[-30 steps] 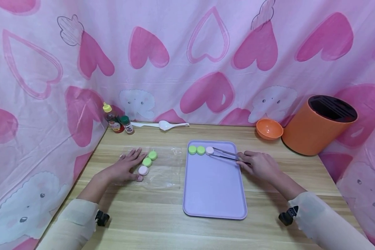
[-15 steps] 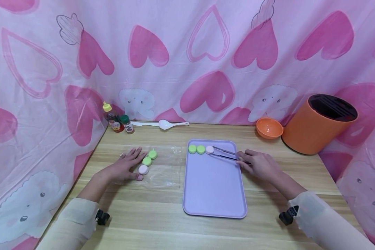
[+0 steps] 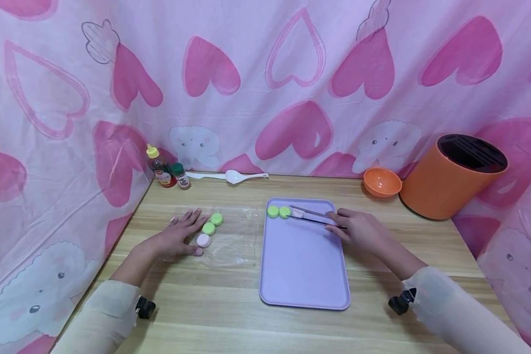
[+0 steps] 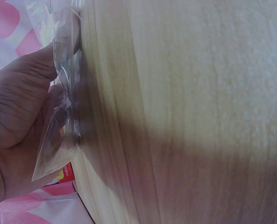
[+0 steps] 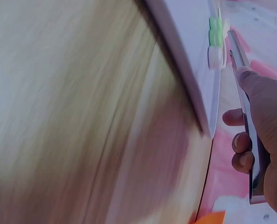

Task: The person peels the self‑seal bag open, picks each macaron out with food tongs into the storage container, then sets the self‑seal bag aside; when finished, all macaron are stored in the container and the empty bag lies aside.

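My right hand [image 3: 364, 232] grips metal tongs [image 3: 311, 218], whose tips stand apart over a pale pink macaron [image 3: 297, 213] in the lilac tray [image 3: 304, 265]. In the right wrist view the tongs [image 5: 245, 88] are raised off that macaron [image 5: 215, 57]. Two green macarons [image 3: 279, 212] sit beside it along the tray's far edge. My left hand [image 3: 180, 236] rests with spread fingers on a clear plastic bag [image 3: 236, 241]. Close to its fingers, two green macarons [image 3: 212, 223] and one pale pink macaron [image 3: 203, 240] stand in a slanted row on the bag.
At the back left are a yellow-capped sauce bottle [image 3: 161, 169], a green-lidded spice jar [image 3: 181, 177], a white spoon [image 3: 236, 177] and a white knife [image 3: 205, 175]. An orange bowl [image 3: 382, 183] and an orange knife block [image 3: 449, 184] stand back right. Heart-printed curtains enclose the table [image 3: 194, 305].
The tongs have come off the sides of the pink macaron and shifted left above it, the right hand moving left with them. My left hand stays in place.
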### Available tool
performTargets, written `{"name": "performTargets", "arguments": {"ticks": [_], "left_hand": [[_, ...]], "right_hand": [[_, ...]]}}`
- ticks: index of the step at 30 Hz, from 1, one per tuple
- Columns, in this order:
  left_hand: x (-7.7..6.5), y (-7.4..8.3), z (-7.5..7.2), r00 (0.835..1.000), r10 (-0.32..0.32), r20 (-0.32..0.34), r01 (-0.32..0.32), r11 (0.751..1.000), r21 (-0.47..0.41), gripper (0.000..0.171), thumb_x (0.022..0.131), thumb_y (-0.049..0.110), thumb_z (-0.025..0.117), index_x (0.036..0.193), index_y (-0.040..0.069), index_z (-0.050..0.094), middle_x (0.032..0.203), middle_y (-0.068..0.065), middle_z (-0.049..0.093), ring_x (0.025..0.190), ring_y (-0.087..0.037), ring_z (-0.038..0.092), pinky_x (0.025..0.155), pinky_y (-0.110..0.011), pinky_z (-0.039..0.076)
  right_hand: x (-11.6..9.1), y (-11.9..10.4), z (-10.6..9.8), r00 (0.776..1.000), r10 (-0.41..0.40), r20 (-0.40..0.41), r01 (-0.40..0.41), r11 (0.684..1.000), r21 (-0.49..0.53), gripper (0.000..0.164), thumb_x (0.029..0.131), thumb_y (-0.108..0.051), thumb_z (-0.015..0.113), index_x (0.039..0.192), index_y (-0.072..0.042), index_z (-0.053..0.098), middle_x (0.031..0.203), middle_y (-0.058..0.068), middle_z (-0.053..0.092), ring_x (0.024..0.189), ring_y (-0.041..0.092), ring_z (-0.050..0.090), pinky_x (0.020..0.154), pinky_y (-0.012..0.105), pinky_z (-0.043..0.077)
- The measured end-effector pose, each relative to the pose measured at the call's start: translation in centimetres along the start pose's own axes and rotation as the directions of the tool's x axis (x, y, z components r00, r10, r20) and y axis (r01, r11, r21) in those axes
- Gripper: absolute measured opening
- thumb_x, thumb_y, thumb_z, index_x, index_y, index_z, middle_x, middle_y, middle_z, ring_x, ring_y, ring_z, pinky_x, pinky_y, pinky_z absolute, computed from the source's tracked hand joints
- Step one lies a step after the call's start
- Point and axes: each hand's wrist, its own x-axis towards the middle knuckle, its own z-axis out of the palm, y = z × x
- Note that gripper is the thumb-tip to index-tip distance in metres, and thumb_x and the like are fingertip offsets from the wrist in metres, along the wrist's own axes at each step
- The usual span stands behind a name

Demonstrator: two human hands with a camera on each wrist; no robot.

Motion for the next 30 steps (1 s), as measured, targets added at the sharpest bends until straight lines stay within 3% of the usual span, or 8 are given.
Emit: {"name": "performTargets", "arguments": {"ticks": [3,6,11,18,23,30], "left_hand": [[0.0,0.0,-0.1,1.000,0.005,0.000,-0.005,1.000,0.000,0.108,0.097,0.054,0.081,0.179,0.018,0.020,0.188,-0.018,-0.001,0.172,-0.048,-0.010,0.135,-0.076,-0.006],[0.0,0.1,-0.1,1.000,0.006,0.003,-0.006,1.000,0.002,0.108,0.097,0.054,0.081,0.179,0.018,0.020,0.188,-0.018,-0.001,0.172,-0.049,-0.010,0.135,-0.077,-0.006],[0.0,0.2,-0.2,1.000,0.012,0.004,-0.012,1.000,-0.004,0.108,0.097,0.053,0.081,0.178,0.015,0.021,0.187,-0.020,-0.001,0.172,-0.051,-0.008,0.134,-0.077,-0.006],[-0.1,0.4,-0.1,1.000,0.022,0.004,-0.022,1.000,-0.010,0.107,0.097,0.051,0.082,0.178,0.013,0.022,0.187,-0.022,0.000,0.171,-0.053,-0.007,0.134,-0.078,-0.006],[-0.2,0.5,-0.3,1.000,0.023,0.003,-0.023,1.000,0.003,0.107,0.097,0.050,0.082,0.178,0.013,0.021,0.186,-0.022,0.000,0.171,-0.053,-0.006,0.134,-0.078,-0.005],[-0.2,0.7,-0.5,1.000,0.018,0.009,-0.018,1.000,0.005,0.107,0.097,0.050,0.082,0.178,0.013,0.021,0.186,-0.022,0.000,0.171,-0.053,-0.006,0.134,-0.078,-0.005]], "right_hand": [[0.8,-1.1,0.1,1.000,-0.022,0.002,0.022,1.000,0.007,0.049,0.103,-0.041,0.080,0.148,-0.022,0.073,0.119,0.007,0.078,0.089,0.020,0.074,0.080,0.042,0.069],[1.7,-2.2,0.5,0.998,-0.060,-0.012,0.060,0.998,0.010,0.048,0.102,-0.041,0.081,0.146,-0.021,0.075,0.116,0.005,0.079,0.085,0.018,0.072,0.076,0.038,0.068],[3.3,-3.8,1.5,0.987,-0.158,-0.040,0.158,0.987,-0.016,0.045,0.102,-0.042,0.081,0.142,-0.020,0.078,0.103,-0.002,0.075,0.068,0.010,0.052,0.060,0.024,0.051],[5.2,-5.8,2.6,0.955,-0.285,-0.083,0.281,0.958,-0.058,0.040,0.103,-0.040,0.080,0.136,-0.018,0.081,0.100,-0.003,0.073,0.066,0.009,0.056,0.061,0.030,0.057],[6.4,-7.7,3.3,0.946,-0.310,-0.095,0.307,0.951,-0.046,0.034,0.104,-0.039,0.079,0.130,-0.016,0.083,0.098,-0.002,0.071,0.066,0.012,0.060,0.058,0.034,0.057],[8.4,-9.8,4.5,0.956,-0.285,-0.066,0.282,0.958,-0.059,0.034,0.106,-0.042,0.075,0.131,-0.020,0.082,0.101,-0.004,0.072,0.069,0.017,0.064,0.061,0.041,0.058]]}}
